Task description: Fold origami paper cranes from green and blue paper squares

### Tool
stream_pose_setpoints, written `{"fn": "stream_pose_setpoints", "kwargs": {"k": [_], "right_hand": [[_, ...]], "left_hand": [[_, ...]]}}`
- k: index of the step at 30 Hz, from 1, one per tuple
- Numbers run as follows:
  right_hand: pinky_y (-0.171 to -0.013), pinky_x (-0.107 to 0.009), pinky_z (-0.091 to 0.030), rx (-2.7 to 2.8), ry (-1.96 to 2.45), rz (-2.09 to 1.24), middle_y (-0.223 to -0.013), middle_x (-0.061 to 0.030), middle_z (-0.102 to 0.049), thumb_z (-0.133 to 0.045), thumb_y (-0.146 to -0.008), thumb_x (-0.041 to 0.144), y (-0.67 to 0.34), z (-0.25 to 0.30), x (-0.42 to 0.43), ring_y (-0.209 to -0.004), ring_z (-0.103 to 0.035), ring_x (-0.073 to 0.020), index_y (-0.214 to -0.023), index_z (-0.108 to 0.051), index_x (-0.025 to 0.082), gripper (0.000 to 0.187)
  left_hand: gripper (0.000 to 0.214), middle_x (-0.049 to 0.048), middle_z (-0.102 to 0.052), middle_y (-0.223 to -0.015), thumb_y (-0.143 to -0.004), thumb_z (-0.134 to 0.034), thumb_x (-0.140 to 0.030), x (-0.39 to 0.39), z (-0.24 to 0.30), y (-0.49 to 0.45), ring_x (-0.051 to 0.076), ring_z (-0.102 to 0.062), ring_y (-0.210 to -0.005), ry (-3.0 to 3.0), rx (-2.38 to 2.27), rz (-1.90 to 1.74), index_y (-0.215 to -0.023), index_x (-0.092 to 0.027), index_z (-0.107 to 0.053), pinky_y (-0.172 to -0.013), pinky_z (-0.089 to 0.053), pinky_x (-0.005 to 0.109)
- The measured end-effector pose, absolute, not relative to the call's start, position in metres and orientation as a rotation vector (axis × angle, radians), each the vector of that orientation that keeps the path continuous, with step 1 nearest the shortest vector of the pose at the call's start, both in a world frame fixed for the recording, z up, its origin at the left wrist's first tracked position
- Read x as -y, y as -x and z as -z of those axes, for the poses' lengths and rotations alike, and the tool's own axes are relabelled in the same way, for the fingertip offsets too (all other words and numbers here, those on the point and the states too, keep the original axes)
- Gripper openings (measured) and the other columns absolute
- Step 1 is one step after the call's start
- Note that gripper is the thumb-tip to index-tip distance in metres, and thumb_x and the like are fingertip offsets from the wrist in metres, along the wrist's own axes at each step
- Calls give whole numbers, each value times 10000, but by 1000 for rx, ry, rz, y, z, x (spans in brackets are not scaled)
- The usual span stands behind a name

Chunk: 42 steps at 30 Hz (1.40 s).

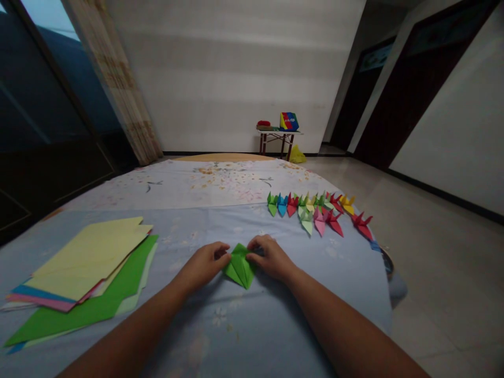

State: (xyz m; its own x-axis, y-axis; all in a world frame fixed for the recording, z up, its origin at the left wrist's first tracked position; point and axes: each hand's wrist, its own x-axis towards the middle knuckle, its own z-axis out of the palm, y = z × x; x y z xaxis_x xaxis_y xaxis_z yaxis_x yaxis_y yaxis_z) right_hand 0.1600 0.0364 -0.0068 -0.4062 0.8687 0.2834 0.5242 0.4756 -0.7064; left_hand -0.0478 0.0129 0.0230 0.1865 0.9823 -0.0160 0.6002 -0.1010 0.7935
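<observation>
Between my two hands is a folded piece of green origami paper (241, 266), roughly diamond-shaped with creases running toward its near point. My left hand (208, 263) pinches its left corner between thumb and fingers. On the opposite side, my right hand (271, 256) grips the right edge, thumb in front and fingers curled behind. The paper is low over the blue flowered tablecloth (220, 336); whether its underside touches the cloth I cannot tell.
A stack of coloured paper sheets (90, 257), yellow on top, lies at the left. Several folded paper cranes (319, 220) stand in rows at the right edge. Beyond the table, a small stand (281, 134) against the wall holds a colourful box (289, 122).
</observation>
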Motion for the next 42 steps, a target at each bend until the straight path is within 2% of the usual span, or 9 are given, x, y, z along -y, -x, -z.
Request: {"fn": "stream_pose_setpoints", "kwargs": {"k": [5,11,16,20,24,28,34,42], "right_hand": [[-660,-240,-389,1864,1095,-978,-731,15,-578,-632,-715,186,-161,4,-39,-705,-516,-120,-799,-595,168,93],[-584,-218,-375,1736,1002,-1236,-680,29,-556,-662,-686,270,-162,6,-41,-597,-471,-85,-871,-612,158,222],[-554,-212,-374,1633,912,-1434,-672,20,-570,-671,-682,321,-160,8,-40,-554,-469,-74,-851,-599,137,260],[-546,-207,-366,1700,970,-1353,-651,28,-563,-653,-692,277,-160,5,-39,-554,-464,-76,-857,-618,138,219],[-616,-221,-390,1870,1088,-1074,-689,16,-599,-618,-701,176,-162,2,-38,-641,-512,-101,-827,-656,161,132],[-692,-252,-407,1956,1135,-897,-735,3,-632,-642,-691,183,-163,5,-40,-719,-545,-130,-833,-682,196,148],[-596,-222,-394,1804,1013,-1143,-679,16,-609,-649,-717,290,-163,9,-43,-607,-501,-98,-908,-685,190,218],[-503,-201,-321,1498,867,-1533,-578,36,-544,-726,-652,363,-161,5,-41,-491,-428,-60,-892,-677,152,324]], "left_hand": [[257,54,-702,-773,-731,-569,-356,-14,-19,41,196,-634,-716,-1712,-1257,-716,-839,-142,-663,-671,-461,284],[231,35,-666,-703,-720,-605,-365,-9,-13,35,161,-604,-639,-1503,-1164,-886,-772,-141,-631,-619,-453,257],[251,40,-680,-736,-717,-615,-357,-9,-14,31,170,-619,-675,-1418,-1157,-934,-846,-143,-637,-639,-463,261],[289,40,-690,-764,-714,-607,-345,-11,-12,30,180,-629,-709,-1406,-1159,-949,-919,-144,-638,-668,-471,275],[238,50,-692,-768,-714,-600,-332,-14,-9,31,188,-624,-712,-1520,-1235,-926,-846,-144,-662,-686,-469,289],[193,22,-672,-744,-738,-568,-320,-14,-11,31,174,-611,-702,-1616,-1256,-904,-812,-162,-649,-672,-456,276],[203,-37,-568,-592,-733,-555,-363,-12,-16,30,116,-524,-538,-1546,-1191,-917,-802,-172,-567,-527,-387,221],[302,-19,-630,-637,-659,-632,-366,-8,-21,26,128,-563,-569,-1283,-1181,-1006,-877,-161,-594,-579,-416,243]]}}
